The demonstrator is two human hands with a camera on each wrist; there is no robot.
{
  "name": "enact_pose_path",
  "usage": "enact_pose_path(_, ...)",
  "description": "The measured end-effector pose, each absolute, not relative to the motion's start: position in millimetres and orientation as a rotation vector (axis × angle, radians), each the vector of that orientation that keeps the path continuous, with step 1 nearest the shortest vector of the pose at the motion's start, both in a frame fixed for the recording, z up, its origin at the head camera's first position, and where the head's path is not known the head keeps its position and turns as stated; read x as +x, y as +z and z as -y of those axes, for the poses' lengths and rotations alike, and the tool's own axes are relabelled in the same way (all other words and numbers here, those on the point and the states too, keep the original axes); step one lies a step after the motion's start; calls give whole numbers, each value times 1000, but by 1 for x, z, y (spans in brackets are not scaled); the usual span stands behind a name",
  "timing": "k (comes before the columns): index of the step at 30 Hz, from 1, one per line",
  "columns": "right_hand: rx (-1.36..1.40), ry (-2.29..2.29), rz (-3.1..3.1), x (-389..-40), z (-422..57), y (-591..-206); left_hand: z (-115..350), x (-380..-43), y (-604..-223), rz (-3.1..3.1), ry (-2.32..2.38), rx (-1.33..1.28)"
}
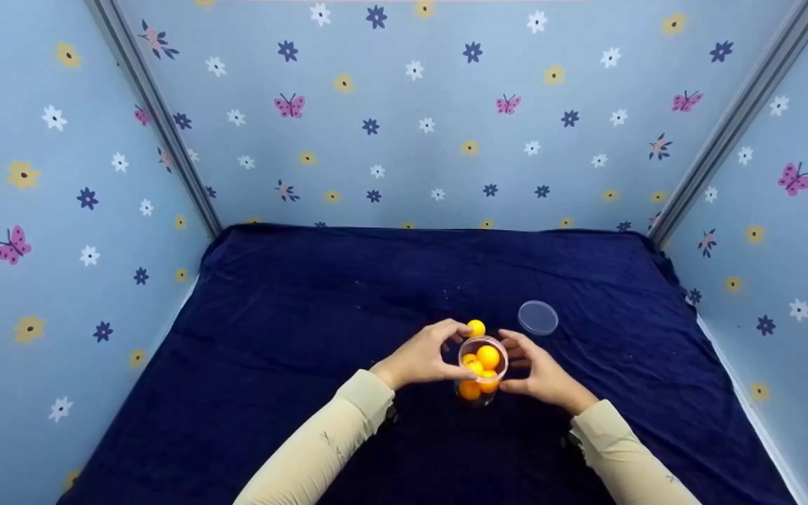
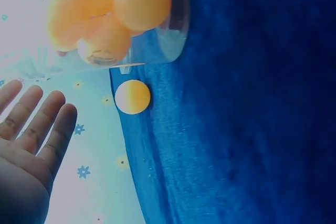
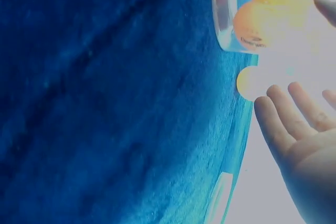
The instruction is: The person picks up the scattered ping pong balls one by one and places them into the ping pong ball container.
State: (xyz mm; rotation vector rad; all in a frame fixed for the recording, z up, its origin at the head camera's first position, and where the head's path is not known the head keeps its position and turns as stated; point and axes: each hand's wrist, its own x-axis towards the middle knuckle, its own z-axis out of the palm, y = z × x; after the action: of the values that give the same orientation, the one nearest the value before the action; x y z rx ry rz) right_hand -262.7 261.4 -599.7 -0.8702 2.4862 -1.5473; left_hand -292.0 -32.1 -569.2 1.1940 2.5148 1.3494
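Observation:
A clear plastic jar holding several orange ping-pong balls stands upright and uncapped on the dark blue cloth. My left hand is at the jar's left side, its thumb overlapping the rim in the head view; whether it touches cannot be told. In the left wrist view the left fingers are extended, apart from the jar. On the other side, my right hand hovers beside the jar with fingers spread. One loose ball lies on the cloth just behind the jar, near the left fingertips.
The round clear lid lies flat on the cloth, behind and right of the jar. Dark blue cloth with wrinkles covers the table. Flower-patterned walls rise at the back and both sides, with grey metal posts at the corners.

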Motion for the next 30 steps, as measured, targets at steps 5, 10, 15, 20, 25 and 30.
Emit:
enact_pose_path(5, -859, -1524, -2539, -269, -265, -599, 30, -289, -573, -2505, 1347, 1182)
enact_pose_path(10, -802, -1541, -2638, -273, -265, -603, 27, -285, -574, -2529, 1335, 1178)
enact_pose_path(15, -747, -1547, -2727, -277, -263, -611, 23, -280, -579, -2566, 1303, 1165)
enact_pose_path(20, -682, -1575, -2758, -286, -263, -613, 19, -277, -582, -2603, 1301, 1167)
enact_pose_path(25, -628, -1595, -2770, -295, -262, -611, 14, -275, -583, -2636, 1302, 1155)
enact_pose_path(30, -605, -1576, -2775, -302, -261, -611, 11, -273, -584, -2693, 1270, 1130)
